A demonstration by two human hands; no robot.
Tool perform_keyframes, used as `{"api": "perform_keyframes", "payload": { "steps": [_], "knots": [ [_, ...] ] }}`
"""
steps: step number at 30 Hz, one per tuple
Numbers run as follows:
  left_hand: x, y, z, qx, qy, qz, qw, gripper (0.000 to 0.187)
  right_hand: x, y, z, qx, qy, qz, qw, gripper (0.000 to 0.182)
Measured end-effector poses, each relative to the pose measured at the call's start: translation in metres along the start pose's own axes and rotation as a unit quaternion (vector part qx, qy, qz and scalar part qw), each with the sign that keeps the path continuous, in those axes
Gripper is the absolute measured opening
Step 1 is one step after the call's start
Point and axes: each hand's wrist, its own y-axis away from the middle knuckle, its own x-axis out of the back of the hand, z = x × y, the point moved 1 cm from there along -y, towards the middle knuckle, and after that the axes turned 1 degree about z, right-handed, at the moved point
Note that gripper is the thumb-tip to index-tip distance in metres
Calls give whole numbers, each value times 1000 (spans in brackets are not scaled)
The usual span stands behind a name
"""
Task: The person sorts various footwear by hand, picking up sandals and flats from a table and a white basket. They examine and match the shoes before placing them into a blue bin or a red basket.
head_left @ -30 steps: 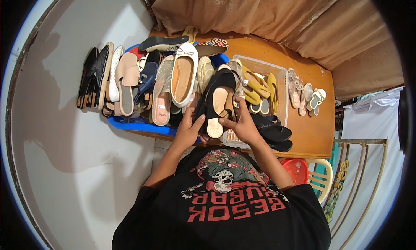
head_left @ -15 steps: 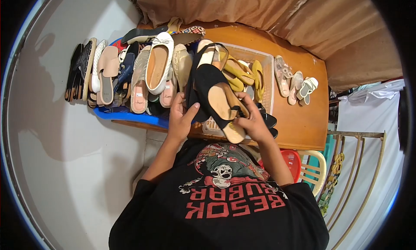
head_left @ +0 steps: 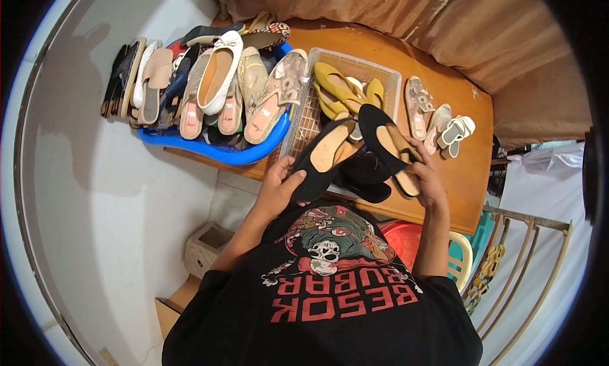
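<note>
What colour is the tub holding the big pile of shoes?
Bright blue; the tub shows best in the head view, at the table's left end.

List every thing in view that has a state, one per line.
left hand: gripping one black shoe
right hand: gripping second black shoe
blue basket: crammed with shoes
clear crate: holds yellow shoes
</note>
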Motion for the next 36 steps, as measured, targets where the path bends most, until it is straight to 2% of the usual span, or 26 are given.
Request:
{"api": "perform_keyframes", "payload": {
  "steps": [1, 3, 5, 6, 7, 8, 9, 11, 12, 13, 15, 16, 20, 22, 23, 25, 26, 28, 29, 31, 34, 35, 36],
  "knots": [
    [-3, 2, -7, -2, -1, 9, 1000, 16, -9, -6, 7, -8, 37, -13, 999, 68],
    [-7, 3, -20, 53, 2, 62, 997, 16, -28, -17, 24, -2, 134, -59, 989, 70],
    [-6, -3, -33, 72, -9, 85, 994, 20, -48, -35, 50, 140, 223, -106, 959, 71],
    [-6, -6, -38, 103, -11, 100, 990, 29, -55, -41, 56, 131, 247, -147, 949, 68],
    [-4, -10, -44, 133, -13, 115, 984, 39, -80, -26, 37, -27, 177, -123, 976, 58],
    [2, -18, -57, 154, -44, 114, 980, 71, -92, -29, 37, -63, 264, -143, 952, 53],
    [6, -22, -70, 148, -43, 120, 981, 71, -99, -34, 36, -96, 349, -159, 918, 49],
    [11, -29, -85, 117, -245, 106, 957, 94, -94, -65, 94, 96, 567, -183, 798, 48],
    [12, -30, -84, 90, -314, 68, 943, 95, -101, -63, 100, 90, 574, -169, 796, 58],
    [11, -31, -83, 88, -314, 70, 943, 95, -105, -65, 104, 92, 574, -170, 795, 58],
    [7, -32, -83, 138, -350, 5, 927, 87, -109, -72, 112, 16, 634, -235, 737, 62],
    [20, -39, -108, 83, -394, 18, 915, 81, -110, -68, 113, 34, 645, -216, 732, 63],
    [9, -29, -86, 95, -373, 4, 923, 81, -108, -59, 109, 55, 618, -181, 763, 61],
    [-5, -18, -63, 166, -280, 14, 945, 78, -107, -59, 109, 66, 609, -201, 765, 56],
    [2, -20, -76, 165, -280, 14, 946, 78, -107, -57, 106, 67, 609, -201, 764, 56],
    [15, -26, -97, -20, -427, 38, 903, 75, -109, -54, 101, 34, 580, -224, 782, 55],
    [16, -25, -97, -21, -425, 44, 904, 75, -108, -54, 105, 37, 582, -229, 779, 55],
    [14, -19, -89, -46, -456, 58, 887, 74, -104, -55, 116, 107, 541, -207, 808, 51],
    [12, -15, -81, -45, -454, 66, 887, 74, -104, -54, 115, 109, 542, -215, 805, 51],
    [7, -8, -68, -6, -382, 44, 923, 71, -104, -50, 109, 115, 546, -199, 806, 46],
    [2, 4, -52, 7, -394, 34, 918, 63, -106, -48, 96, 80, 537, -197, 816, 43],
    [2, 8, -51, 9, -392, 40, 919, 63, -105, -51, 96, 80, 538, -203, 814, 43],
    [1, 12, -52, -34, -357, 55, 932, 58, -103, -54, 97, 85, 536, -189, 818, 41]
  ]
}}
